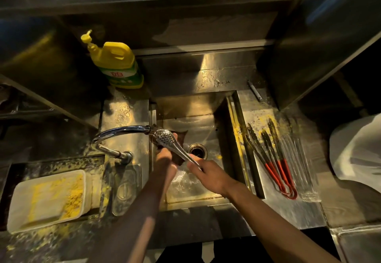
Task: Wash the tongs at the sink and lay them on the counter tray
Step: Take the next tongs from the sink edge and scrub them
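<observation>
Hands over sink, right hand gripping tongs handle, left hand clutching dark scrubber against them

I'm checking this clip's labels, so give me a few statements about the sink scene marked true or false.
1. The right hand grips the handle end of the perforated metal tongs. True.
2. The left hand is empty. False: it holds a dark scrubbing pad against the tongs.
3. Red-handled tongs lie on the counter right of the sink. True.
4. The yellow soap bottle lies inside the basin. False: it stands upright on the ledge behind and left of the sink.
5. The white container at the left holds yellow residue. True.
</observation>
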Motion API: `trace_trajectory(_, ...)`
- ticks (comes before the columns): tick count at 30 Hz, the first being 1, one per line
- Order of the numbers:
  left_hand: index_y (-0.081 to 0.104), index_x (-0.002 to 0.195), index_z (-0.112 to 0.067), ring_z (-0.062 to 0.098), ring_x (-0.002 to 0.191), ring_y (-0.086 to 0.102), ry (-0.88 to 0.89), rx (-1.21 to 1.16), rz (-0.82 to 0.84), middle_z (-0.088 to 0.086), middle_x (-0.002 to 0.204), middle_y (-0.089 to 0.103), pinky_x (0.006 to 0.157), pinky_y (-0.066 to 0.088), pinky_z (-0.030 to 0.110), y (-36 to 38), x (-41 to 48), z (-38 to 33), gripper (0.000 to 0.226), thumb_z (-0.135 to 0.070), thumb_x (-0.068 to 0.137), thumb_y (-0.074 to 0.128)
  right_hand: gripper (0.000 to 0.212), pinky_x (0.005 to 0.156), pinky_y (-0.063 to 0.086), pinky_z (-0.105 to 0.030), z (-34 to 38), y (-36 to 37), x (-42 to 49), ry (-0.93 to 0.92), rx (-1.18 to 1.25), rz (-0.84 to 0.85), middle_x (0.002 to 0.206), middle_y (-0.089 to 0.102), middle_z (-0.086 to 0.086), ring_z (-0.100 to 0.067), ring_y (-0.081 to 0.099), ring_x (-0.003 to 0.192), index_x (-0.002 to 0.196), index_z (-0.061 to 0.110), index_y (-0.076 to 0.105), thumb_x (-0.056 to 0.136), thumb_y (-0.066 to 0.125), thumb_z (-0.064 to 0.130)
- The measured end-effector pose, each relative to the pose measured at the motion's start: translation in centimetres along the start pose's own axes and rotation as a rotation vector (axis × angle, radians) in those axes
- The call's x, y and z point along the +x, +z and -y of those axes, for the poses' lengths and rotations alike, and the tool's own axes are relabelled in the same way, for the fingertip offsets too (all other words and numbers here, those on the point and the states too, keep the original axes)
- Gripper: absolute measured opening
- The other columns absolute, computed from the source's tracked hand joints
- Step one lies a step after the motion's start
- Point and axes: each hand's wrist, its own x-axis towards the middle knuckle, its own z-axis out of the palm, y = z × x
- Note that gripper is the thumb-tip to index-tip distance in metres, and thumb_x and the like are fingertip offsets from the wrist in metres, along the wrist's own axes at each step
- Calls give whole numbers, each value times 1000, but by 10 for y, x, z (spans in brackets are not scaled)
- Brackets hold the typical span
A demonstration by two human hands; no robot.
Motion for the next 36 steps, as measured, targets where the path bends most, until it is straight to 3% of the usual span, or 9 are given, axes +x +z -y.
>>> trace_trajectory(3,69,93,-11,18,64,65,6,139,52,3,70,70,50,52,27,0,0,0,14,-14,96,56,47,95,44,-28,-6,2,-4,16,16,1,114,68,5,-7,60,108,144,33,50,104,35,54)
trace_trajectory(6,66,83,-9,25,71,63,152,291,55,10,75,68,59,53,31,-9,6,-10,23,-2,96,49,47,88,47,-27,-21,-10,-7,39,-19,30,104,68,9,0,60,95,142,36,51,102,38,58)
trace_trajectory(11,58,78,-9,19,59,62,83,163,159,5,60,66,56,49,28,-6,-5,-6,30,-15,102,41,53,104,47,-36,-27,-26,-4,-3,-45,71,125,67,8,-5,59,116,149,52,34,98,38,66)
trace_trajectory(16,58,90,-2,23,69,61,292,417,298,10,74,63,56,53,28,-15,6,-21,16,-12,99,49,52,82,58,-37,-34,-50,-5,-33,-132,117,94,71,2,-11,68,84,147,49,37,98,40,64)
trace_trajectory(19,60,86,-2,21,63,60,346,406,325,9,70,63,53,51,28,-14,13,-22,21,-17,98,52,44,67,53,-23,-31,-62,2,-71,-190,99,83,67,4,-5,64,71,145,48,42,101,45,54)
trace_trajectory(23,62,94,-6,25,68,64,25,176,174,14,80,66,50,54,28,-8,17,-4,15,-16,98,50,44,69,49,-22,-27,-58,10,-68,-172,66,91,69,9,-6,65,77,145,47,44,101,46,54)
trace_trajectory(30,63,76,-6,24,59,61,394,635,397,14,67,63,56,51,32,-32,26,-23,31,-33,91,58,52,61,43,-19,-40,-68,8,-82,-342,103,71,59,11,-1,59,62,148,49,39,98,38,64)
trace_trajectory(33,58,89,5,28,50,59,228,522,356,22,70,61,47,47,32,-27,23,-13,36,-30,98,52,45,59,41,-14,-35,-59,13,-86,-293,67,75,62,11,0,58,61,146,47,43,102,42,55)
trace_trajectory(36,59,109,4,32,67,65,116,430,333,27,91,63,49,54,34,-29,23,-2,33,-25,94,57,44,59,41,-15,-32,-59,15,-84,-293,78,76,61,11,1,56,61,146,45,45,103,41,53)
